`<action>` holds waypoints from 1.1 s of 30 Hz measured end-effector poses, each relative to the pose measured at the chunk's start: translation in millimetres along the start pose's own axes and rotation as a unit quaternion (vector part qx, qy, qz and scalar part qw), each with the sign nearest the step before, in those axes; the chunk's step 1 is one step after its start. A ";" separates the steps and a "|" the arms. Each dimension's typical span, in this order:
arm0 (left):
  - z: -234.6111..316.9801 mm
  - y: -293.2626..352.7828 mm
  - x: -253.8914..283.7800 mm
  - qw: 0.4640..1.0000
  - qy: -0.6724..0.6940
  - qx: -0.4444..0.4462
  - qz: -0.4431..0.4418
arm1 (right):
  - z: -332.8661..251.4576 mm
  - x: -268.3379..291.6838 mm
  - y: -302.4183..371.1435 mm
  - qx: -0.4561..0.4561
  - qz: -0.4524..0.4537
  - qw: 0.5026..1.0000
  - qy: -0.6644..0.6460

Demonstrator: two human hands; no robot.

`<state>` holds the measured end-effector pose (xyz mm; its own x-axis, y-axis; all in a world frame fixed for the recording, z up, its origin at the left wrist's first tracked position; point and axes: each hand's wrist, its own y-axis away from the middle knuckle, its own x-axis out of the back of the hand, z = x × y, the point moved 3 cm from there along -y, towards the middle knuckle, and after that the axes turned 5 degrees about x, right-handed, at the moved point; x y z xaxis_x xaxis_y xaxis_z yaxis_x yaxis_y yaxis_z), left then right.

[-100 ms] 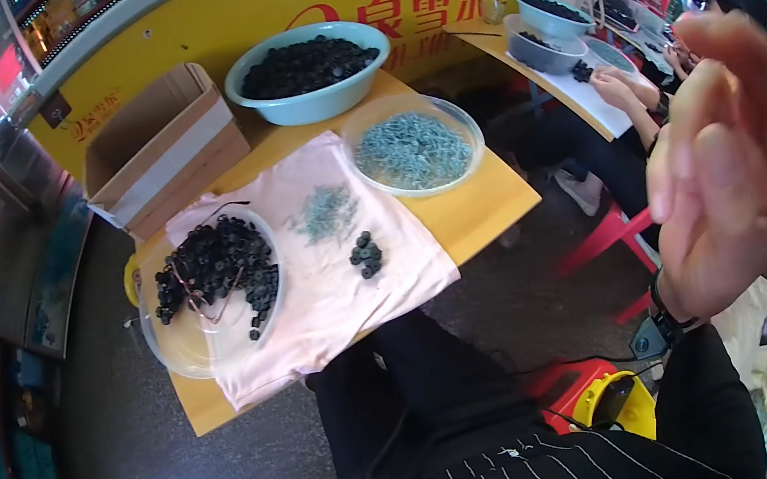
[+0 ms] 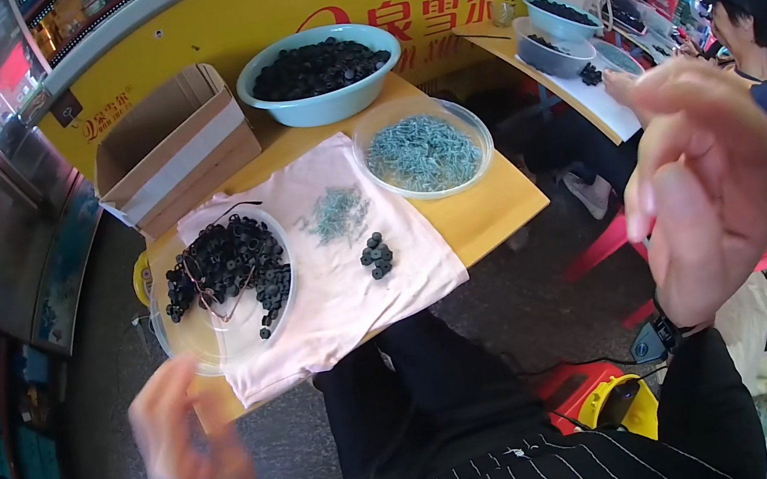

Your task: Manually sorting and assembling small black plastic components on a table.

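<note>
My right hand (image 2: 709, 195) is raised at the right, off the table, its fingers loosely bent and nothing visible in it. At the lower left my left hand (image 2: 194, 452), blurred, hovers near the table's front corner with a gap between thumb and fingers. Closest to it is a clear round tray (image 2: 180, 347) of small black ring-shaped parts (image 2: 239, 253), with thin-framed glasses (image 2: 201, 288) lying on them. On a pale pink cloth (image 2: 315, 317) are a few bluish screws (image 2: 338, 212) and a small cluster of black parts (image 2: 375, 256).
A clear round tub of screws (image 2: 425, 151), a light-blue basin (image 2: 331, 106) of black parts and an open cardboard box (image 2: 178, 162) stand on the yellow table (image 2: 490, 211). At right, another person (image 2: 740, 7) sits by a second table (image 2: 600, 107). A red stool (image 2: 598, 249) stands between.
My left hand has come into view at the lower left. My right hand has shifted slightly left and down. The whole view has turned a little, showing more of the other person.
</note>
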<state>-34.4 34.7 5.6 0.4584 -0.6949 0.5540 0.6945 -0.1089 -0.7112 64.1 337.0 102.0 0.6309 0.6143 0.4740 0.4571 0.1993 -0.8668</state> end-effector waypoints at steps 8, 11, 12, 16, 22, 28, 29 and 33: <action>-76.7 -10.1 -73.4 0.987 -0.036 0.019 -0.157 | -4.5 -17.8 19.8 -0.099 0.017 0.994 -0.052; -82.9 -11.0 -85.7 0.974 -0.061 0.026 -0.215 | 12.4 -32.5 31.4 -0.098 -0.032 0.992 -0.069; -83.7 -11.0 -89.4 0.974 -0.064 0.025 -0.217 | 16.1 -36.3 35.2 -0.116 -0.039 0.989 -0.081; -94.1 -7.1 -99.6 0.973 -0.041 0.066 -0.217 | 33.1 -55.6 45.5 -0.151 -0.047 0.982 -0.105; -93.5 -10.9 -95.4 0.967 0.006 0.158 -0.198 | 54.1 -79.8 56.3 -0.189 -0.083 0.971 -0.118; -109.7 -9.6 -84.2 0.976 0.062 0.206 -0.042 | 66.2 -110.0 68.2 -0.249 -0.115 0.949 -0.157; -111.3 -9.1 -82.4 0.976 0.061 0.204 -0.042 | 67.3 -114.2 70.2 -0.254 -0.116 0.945 -0.169; -105.4 -3.4 -68.6 0.967 0.154 0.201 0.014 | 66.7 -130.5 73.8 -0.259 -0.123 0.936 -0.205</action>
<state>-126.7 7.8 -75.6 0.3354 -0.8793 0.3382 0.8725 0.1546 -0.4635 -26.3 322.5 -34.2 0.2216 0.8610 0.4578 0.8663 0.0417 -0.4978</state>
